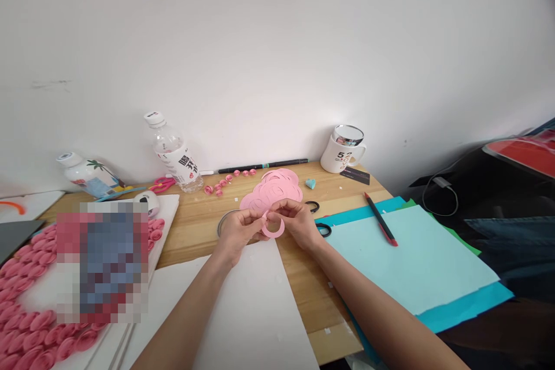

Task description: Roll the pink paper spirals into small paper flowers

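Between my two hands is a curled pink paper strip [278, 230], bent into an open loop. My left hand [240, 231] pinches its left end with thumb and forefinger. The fingers of my right hand [297, 222] close on the strip's upper part, and both fingertips nearly meet there. Just behind my hands lies a pile of pink paper spirals [277, 188]. A pair of scissors with black handles [324, 230] shows beside my right hand, its blades hidden. Several small rolled pink paper roses [221, 185] sit behind and to the left of the pile.
White board [251, 300] lies under my forearms. At left, a board carries rows of pink paper roses [32, 324], partly pixelated. A water bottle [177, 159] and a mug [342, 150] stand by the wall. Light-blue paper sheets [411, 260] and a pen [381, 219] lie right.
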Demonstrator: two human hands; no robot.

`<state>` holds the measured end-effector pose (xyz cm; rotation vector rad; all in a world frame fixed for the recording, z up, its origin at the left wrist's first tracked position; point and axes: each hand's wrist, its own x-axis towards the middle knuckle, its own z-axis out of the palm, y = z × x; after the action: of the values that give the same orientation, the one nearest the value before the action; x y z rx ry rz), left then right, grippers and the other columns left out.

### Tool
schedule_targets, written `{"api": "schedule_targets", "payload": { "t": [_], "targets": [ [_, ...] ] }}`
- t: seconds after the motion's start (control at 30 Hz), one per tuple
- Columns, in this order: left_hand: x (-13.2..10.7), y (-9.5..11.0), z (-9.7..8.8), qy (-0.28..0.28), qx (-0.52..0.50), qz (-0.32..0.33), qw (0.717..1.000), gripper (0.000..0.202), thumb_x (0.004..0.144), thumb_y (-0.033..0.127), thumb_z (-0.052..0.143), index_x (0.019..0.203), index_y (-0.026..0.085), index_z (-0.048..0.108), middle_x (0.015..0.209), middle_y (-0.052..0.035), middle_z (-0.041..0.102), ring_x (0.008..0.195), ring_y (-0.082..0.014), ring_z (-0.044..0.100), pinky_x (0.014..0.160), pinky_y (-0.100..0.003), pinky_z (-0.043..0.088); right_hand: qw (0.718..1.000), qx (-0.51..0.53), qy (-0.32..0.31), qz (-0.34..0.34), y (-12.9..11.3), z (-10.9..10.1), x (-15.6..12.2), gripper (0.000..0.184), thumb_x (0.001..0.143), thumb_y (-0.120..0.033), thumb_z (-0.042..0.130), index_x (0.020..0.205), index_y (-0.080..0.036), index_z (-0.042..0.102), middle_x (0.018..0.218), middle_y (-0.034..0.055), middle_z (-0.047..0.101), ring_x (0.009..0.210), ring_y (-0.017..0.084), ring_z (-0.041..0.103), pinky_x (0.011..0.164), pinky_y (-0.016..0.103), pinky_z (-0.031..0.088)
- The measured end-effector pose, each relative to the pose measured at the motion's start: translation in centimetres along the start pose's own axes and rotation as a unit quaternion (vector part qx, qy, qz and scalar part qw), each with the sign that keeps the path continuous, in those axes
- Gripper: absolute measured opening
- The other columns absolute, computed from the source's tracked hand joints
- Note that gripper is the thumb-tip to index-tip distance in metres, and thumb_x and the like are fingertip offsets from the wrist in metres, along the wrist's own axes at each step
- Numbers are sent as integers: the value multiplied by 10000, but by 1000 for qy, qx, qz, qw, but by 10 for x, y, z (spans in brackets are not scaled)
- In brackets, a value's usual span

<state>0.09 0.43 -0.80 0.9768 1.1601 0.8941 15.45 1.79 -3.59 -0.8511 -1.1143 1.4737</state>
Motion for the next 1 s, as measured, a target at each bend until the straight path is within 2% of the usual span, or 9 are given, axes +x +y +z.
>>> {"api": "schedule_targets", "payload": {
  "t": [0.17,0.4,0.67,1.0],
  "targets": [
    [0,0,0,4,-3,-4,1000,274,587,342,753,738,129,670,728,-45,668,606,-134,617,635,-284,542,1000,-2,3,-2,-1,1,0,229,575,-318,778,709,-174,661,709,28,690,622,153,627,611,283,501],
    [-1,6,-1,31,-12,18,999,299,587,360,750,732,107,683,762,-87,693,639,-152,623,593,-269,534,999,-46,-14,-10,-1,1,1,247,699,-377,675,868,-200,706,763,37,707,739,176,649,786,354,510],
    [-2,6,1,21,1,21,1000,248,583,346,751,669,124,681,651,-33,663,589,-136,598,584,-273,526,999,-30,-14,-16,-1,2,1,196,663,-341,717,774,-186,670,705,19,687,647,151,634,684,312,515],
    [-3,6,0,4,7,19,1000,272,590,379,745,673,129,677,627,-22,633,589,-127,584,585,-260,514,1000,-12,-22,-14,0,2,-1,187,617,-311,757,715,-182,664,683,18,683,622,154,640,667,316,520]
  ]
}}
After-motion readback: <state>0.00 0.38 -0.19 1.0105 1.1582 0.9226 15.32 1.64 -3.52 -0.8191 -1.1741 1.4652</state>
